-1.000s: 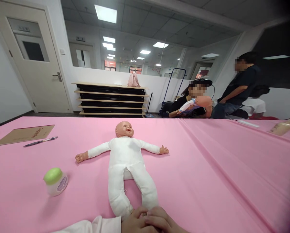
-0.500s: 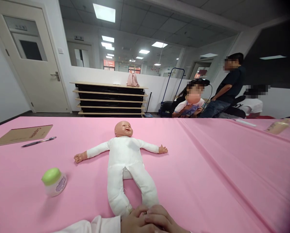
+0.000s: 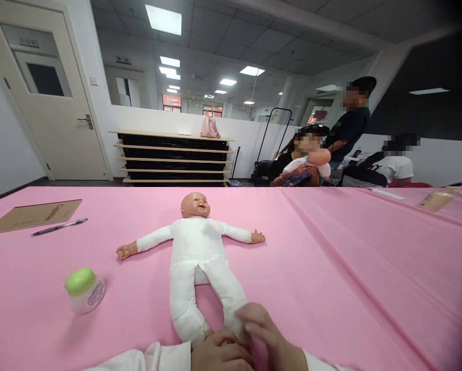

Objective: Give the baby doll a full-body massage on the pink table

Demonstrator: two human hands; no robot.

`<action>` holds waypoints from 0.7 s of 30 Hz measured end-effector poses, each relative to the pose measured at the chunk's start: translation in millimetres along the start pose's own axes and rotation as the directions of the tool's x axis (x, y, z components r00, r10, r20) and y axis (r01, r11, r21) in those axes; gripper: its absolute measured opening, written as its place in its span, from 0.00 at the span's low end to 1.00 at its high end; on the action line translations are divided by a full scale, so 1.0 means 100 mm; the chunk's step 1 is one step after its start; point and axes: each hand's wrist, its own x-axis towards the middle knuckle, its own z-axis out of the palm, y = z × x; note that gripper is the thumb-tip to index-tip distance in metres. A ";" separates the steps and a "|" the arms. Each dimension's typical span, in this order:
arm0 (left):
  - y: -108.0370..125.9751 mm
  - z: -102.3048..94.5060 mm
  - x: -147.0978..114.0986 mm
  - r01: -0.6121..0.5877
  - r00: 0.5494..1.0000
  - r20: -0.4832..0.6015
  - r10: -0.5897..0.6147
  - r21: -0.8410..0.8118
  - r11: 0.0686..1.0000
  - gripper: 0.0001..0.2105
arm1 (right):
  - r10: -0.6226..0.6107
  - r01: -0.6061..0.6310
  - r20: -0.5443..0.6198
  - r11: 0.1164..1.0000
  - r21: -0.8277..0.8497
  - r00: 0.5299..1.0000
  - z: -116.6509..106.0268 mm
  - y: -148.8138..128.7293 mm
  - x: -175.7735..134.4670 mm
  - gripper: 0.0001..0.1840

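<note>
A baby doll [image 3: 198, 247] with a white cloth body lies face up on the pink table cover, its arms spread and its legs toward me. At the bottom edge, by the doll's feet, my left hand [image 3: 221, 355] rests with loosely bent fingers and nothing visible in it. My right hand [image 3: 267, 335] is raised just beside it, in front of the doll's leg, its curved fingers apart and empty, slightly blurred. Both hands are cut off by the lower frame edge. To the left stands a jar [image 3: 84, 291] with a green lid.
A brown notebook [image 3: 33, 215] and a pen [image 3: 60, 227] lie at the far left of the pink cover [image 3: 311, 288]. A bottle [image 3: 435, 199] lies at the far right. Beyond the table are stacked boards [image 3: 176, 157] and several people, one seated person [image 3: 283, 167] holding another doll.
My right hand has lifted off my left hand and moved slightly up and right. In the background, the seated person's doll has turned and the standing person has shifted left.
</note>
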 end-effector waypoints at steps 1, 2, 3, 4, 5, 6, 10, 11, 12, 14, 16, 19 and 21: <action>0.01 -0.01 0.04 0.002 0.999 -0.052 -0.003 -0.033 0.999 0.21 | 0.085 -0.086 -0.073 0.996 0.002 0.994 -0.01 0.07 0.00 0.29; 0.02 -0.03 0.07 -0.004 0.995 -0.103 -0.003 -0.066 0.998 0.22 | 0.212 -0.213 -0.154 0.977 0.010 0.965 -0.02 0.13 0.02 0.28; 0.03 -0.06 0.11 -0.019 0.989 -0.147 0.006 -0.090 0.996 0.23 | 0.369 -0.371 -0.226 0.928 0.035 0.902 -0.03 0.19 0.04 0.25; 0.03 -0.09 0.14 -0.040 0.985 -0.172 0.022 -0.105 0.994 0.22 | 0.526 -0.525 -0.275 0.847 0.083 0.805 -0.04 0.25 0.08 0.22; 0.03 -0.12 0.16 -0.067 0.984 -0.171 0.048 -0.110 0.992 0.20 | 0.654 -0.643 -0.301 0.751 0.151 0.694 -0.05 0.30 0.11 0.20; 0.03 -0.14 0.17 -0.094 0.987 -0.142 0.078 -0.104 0.990 0.18 | 0.747 -0.718 -0.299 0.660 0.221 0.594 -0.06 0.35 0.15 0.18; 0.03 -0.19 0.17 -0.143 0.988 0.050 0.148 -0.086 0.986 0.10 | 0.866 -0.776 -0.166 0.497 0.389 0.471 -0.12 0.49 0.21 0.14; 0.04 -0.20 0.18 -0.142 0.986 0.075 0.148 -0.076 0.987 0.09 | 0.864 -0.769 -0.133 0.495 0.404 0.486 -0.14 0.51 0.21 0.14; 0.05 -0.22 0.19 -0.134 0.986 0.087 0.139 -0.066 0.989 0.08 | 0.862 -0.766 -0.105 0.491 0.415 0.496 -0.16 0.52 0.20 0.14; 0.09 -0.27 0.25 -0.109 0.990 0.079 0.114 -0.065 0.992 0.06 | 0.869 -0.763 -0.063 0.463 0.451 0.490 -0.19 0.53 0.18 0.14; 0.15 -0.37 0.32 -0.084 0.991 0.097 0.093 -0.088 0.993 0.06 | 0.887 -0.748 -0.033 0.408 0.524 0.461 -0.22 0.55 0.18 0.14; 0.25 -0.55 0.43 0.004 0.970 0.243 0.030 -0.140 0.990 0.09 | 0.893 -0.641 0.076 0.257 0.723 0.444 -0.22 0.62 0.22 0.14; 0.31 -0.68 0.48 0.094 0.942 0.334 -0.030 -0.176 0.980 0.13 | 0.864 -0.558 0.238 0.059 0.827 0.444 -0.19 0.73 0.30 0.14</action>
